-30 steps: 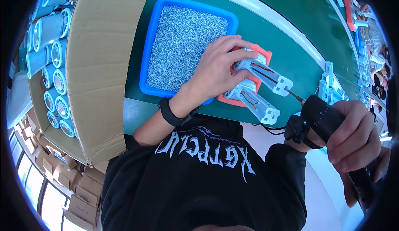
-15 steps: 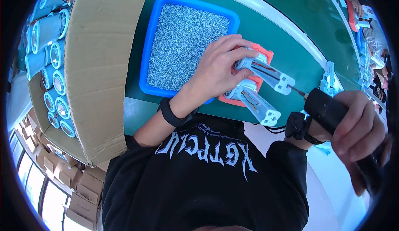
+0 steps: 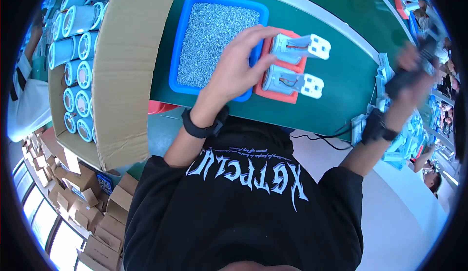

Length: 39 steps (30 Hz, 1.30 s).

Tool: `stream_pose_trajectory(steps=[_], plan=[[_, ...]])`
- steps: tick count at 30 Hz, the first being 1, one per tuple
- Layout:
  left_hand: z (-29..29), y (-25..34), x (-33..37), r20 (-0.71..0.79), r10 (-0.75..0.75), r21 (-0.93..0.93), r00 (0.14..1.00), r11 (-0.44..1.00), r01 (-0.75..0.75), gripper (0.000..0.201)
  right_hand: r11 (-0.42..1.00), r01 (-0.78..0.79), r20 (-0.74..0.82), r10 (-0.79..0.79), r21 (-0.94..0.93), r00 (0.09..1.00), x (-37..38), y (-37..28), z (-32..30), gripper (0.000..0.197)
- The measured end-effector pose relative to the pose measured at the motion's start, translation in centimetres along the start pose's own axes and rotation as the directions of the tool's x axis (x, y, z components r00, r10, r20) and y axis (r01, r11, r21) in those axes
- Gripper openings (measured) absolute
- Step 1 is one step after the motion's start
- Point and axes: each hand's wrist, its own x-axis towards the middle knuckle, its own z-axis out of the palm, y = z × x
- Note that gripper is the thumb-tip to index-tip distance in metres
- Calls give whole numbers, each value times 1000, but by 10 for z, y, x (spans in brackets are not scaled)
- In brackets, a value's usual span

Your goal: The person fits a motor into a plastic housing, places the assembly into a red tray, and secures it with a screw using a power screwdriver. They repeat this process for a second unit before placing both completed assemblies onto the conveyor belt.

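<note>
My left hand [image 3: 234,66] is beside the farther of two light-blue plastic housings, its thumb and fingers spread at the rounded end; whether they touch it is unclear. That farther housing [image 3: 292,46] and the nearer housing [image 3: 287,80] lie side by side in an orange-red fixture [image 3: 282,97]. Thin wires show inside both, and their white perforated ends point right. Off to the right, my right hand [image 3: 414,88] is wrapped round a black electric screwdriver [image 3: 402,81], raised away from the housings. Motion blurs that hand and the tool, and the bit cannot be made out.
A blue tray [image 3: 174,71] full of small silvery screws sits left of the fixture on the green table [image 3: 336,110]. A cardboard box [image 3: 129,76] of similar light-blue housings [image 3: 78,20] stands farther left. More pale-blue parts [image 3: 385,83] and black cables [image 3: 336,138] lie right.
The screwdriver has come off the farther housing and moved up and right with my right hand. That housing, tilted before, now lies level with the other. My left hand's grip has loosened.
</note>
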Motion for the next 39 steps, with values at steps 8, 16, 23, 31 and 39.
stream_pose_trajectory(steps=[8,16,23,31,39], plan=[[-2,35,7,275,225,308,935,901,-307,52,739,-296,-226,197,-605,954,7,188,-17,37],[16,-1,-5,62,-238,-498,969,834,237,44,748,-346,-156,315,-567,936,18,183,-25,44],[-27,57,83,-228,-18,-335,974,940,-61,50,851,-288,-78,283,-440,956,12,180,-40,46],[33,39,332,203,603,870,772,252,-425,33,993,-117,-152,112,-26,982,5,177,-67,46],[164,-32,425,655,-482,751,582,334,-569,43,983,-182,-134,181,11,974,8,174,-61,49]])
